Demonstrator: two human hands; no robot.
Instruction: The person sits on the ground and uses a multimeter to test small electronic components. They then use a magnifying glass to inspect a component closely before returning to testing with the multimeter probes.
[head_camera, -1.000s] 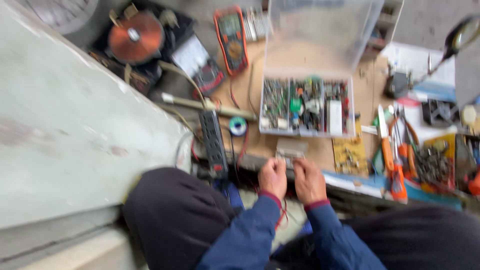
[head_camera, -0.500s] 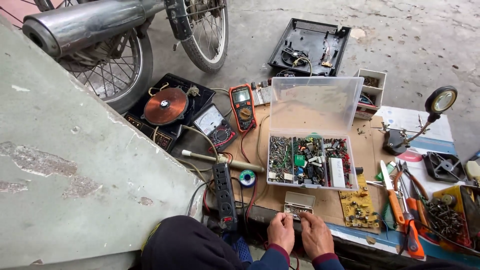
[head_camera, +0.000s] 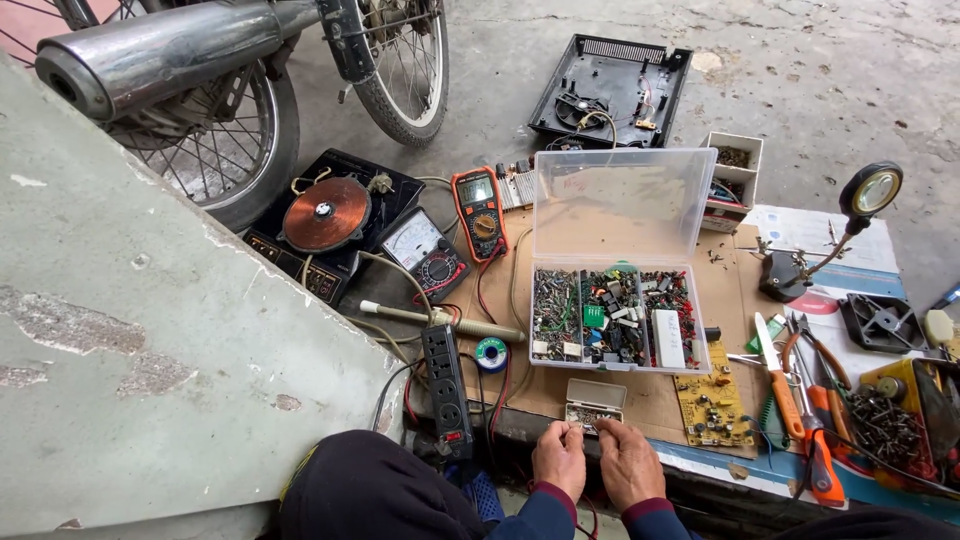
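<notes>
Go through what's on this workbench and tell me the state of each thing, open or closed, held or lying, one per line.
Clear parts organizer: lid up, compartments filled.
Small parts box: open, both hands at its near edge.
Left hand: fingertips at the box; grip unclear.
Right hand: same.
Orange multimeter: lying face up.
Black device case: opened, insides exposed.
Soldering iron: lying unheld.
Yellow circuit board: lying flat.

Two hands are at work, the left hand (head_camera: 559, 459) and the right hand (head_camera: 627, 464). There are two multimeters: an orange digital multimeter (head_camera: 479, 212) and a black analog multimeter (head_camera: 424, 247). I count one copper induction coil (head_camera: 326, 214), one power strip (head_camera: 446, 387), one solder spool (head_camera: 491, 353), one yellow circuit board (head_camera: 712, 403), one magnifier stand (head_camera: 868, 192), and two clear parts boxes, the large parts box (head_camera: 618, 320) and the small parts box (head_camera: 594, 401).
</notes>
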